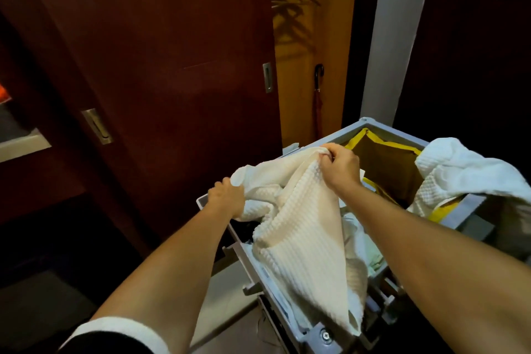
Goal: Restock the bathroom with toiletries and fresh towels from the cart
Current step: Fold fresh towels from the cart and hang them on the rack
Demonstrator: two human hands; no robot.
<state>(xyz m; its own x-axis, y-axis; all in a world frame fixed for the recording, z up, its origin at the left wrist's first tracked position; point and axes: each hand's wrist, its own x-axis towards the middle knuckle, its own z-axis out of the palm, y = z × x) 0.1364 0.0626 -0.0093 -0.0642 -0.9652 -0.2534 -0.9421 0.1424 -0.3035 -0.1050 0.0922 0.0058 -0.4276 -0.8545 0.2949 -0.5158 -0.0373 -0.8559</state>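
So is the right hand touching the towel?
Touching. The head view shows the right hand pinching a bunched fold of the towel between its fingers, above the cart.

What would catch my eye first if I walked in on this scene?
Probably the white waffle-weave towel at centre, stretched over the grey cart by the left hand and right hand, each gripping an edge. Next, a second white towel draped over the cart's right rim beside a yellow-trimmed bag. Behind stand a dark red sliding door and a hanging umbrella.
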